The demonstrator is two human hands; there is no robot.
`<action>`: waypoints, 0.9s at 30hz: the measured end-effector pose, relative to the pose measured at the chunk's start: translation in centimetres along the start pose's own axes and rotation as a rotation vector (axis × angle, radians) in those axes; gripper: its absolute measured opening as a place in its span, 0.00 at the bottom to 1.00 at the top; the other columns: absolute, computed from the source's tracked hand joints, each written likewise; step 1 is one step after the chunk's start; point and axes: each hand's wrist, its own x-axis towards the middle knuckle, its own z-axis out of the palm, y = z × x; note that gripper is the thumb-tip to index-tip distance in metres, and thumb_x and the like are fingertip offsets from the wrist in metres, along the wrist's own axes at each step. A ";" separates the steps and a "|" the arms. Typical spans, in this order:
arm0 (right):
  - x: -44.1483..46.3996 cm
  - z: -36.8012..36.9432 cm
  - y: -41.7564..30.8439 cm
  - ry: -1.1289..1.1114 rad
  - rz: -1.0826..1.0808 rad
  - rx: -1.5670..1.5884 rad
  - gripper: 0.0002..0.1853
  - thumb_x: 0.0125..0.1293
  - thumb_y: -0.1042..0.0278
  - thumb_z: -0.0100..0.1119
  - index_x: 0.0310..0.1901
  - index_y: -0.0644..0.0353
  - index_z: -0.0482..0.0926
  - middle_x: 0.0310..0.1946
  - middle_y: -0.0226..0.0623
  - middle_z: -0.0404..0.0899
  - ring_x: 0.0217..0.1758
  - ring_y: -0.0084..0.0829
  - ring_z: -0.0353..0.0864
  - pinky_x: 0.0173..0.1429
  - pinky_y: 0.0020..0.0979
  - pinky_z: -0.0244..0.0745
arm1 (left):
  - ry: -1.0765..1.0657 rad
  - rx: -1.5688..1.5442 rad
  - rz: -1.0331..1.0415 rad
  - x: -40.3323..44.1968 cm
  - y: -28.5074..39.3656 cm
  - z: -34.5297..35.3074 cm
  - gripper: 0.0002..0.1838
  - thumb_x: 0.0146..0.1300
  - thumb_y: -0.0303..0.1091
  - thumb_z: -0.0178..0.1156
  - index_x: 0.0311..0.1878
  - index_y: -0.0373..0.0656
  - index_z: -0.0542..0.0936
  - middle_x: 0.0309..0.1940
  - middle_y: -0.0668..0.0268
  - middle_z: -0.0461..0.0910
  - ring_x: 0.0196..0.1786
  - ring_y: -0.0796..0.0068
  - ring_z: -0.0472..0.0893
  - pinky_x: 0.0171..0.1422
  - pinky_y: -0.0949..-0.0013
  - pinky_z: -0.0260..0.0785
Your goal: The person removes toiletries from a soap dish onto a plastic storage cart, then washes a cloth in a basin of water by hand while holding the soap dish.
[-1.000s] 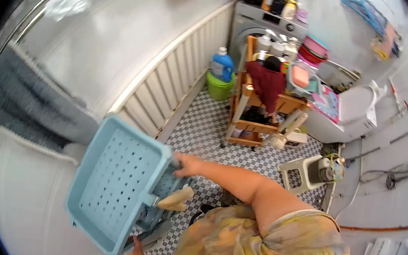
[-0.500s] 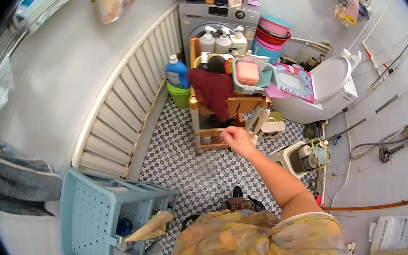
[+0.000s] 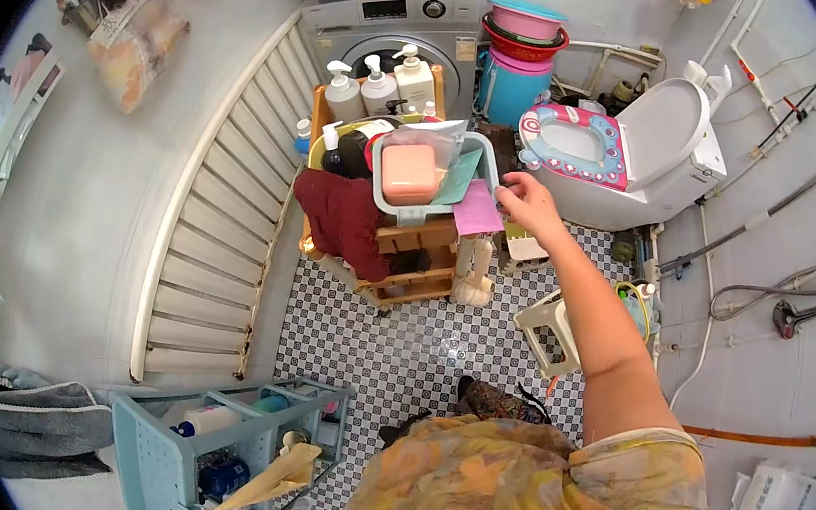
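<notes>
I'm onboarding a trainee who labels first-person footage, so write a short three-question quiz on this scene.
1. True or false: the toilet lid is raised.
2. Which is nearest the right hand?
A) the washing machine
B) the grey-blue basket
C) the blue bucket
3. What colour is the cloth draped at the front of the wooden cart?

Key: 1. True; 2. B; 3. Dark red.

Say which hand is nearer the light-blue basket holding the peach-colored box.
Right. The right hand is beside the light-blue basket, at its right rim, contact unclear. The left hand isn't clearly visible and isn't beside it.
</notes>
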 end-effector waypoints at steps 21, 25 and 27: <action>2.2 0.1 -4.4 -0.139 -0.070 -0.379 0.21 0.47 0.57 0.47 0.24 0.72 0.76 0.23 0.58 0.74 0.31 0.51 0.76 0.40 0.41 0.70 | -0.392 0.267 0.327 3.4 11.0 5.7 0.11 0.57 0.31 0.54 0.42 0.36 0.74 0.29 0.65 0.76 0.32 0.78 0.74 0.38 0.75 0.67; 0.9 -0.3 -3.4 -0.081 -0.075 -0.334 0.20 0.48 0.57 0.47 0.24 0.72 0.75 0.22 0.57 0.74 0.30 0.50 0.76 0.39 0.41 0.70 | -0.353 0.350 0.546 1.7 15.8 7.8 0.12 0.57 0.30 0.55 0.43 0.35 0.73 0.32 0.64 0.77 0.34 0.78 0.75 0.42 0.74 0.68; -0.4 -0.5 -3.6 -0.082 -0.045 -0.301 0.20 0.48 0.57 0.47 0.25 0.72 0.75 0.21 0.56 0.74 0.29 0.49 0.76 0.38 0.40 0.69 | -0.338 0.388 0.619 -0.5 19.9 10.1 0.13 0.56 0.30 0.55 0.43 0.35 0.73 0.34 0.64 0.77 0.36 0.78 0.75 0.42 0.74 0.68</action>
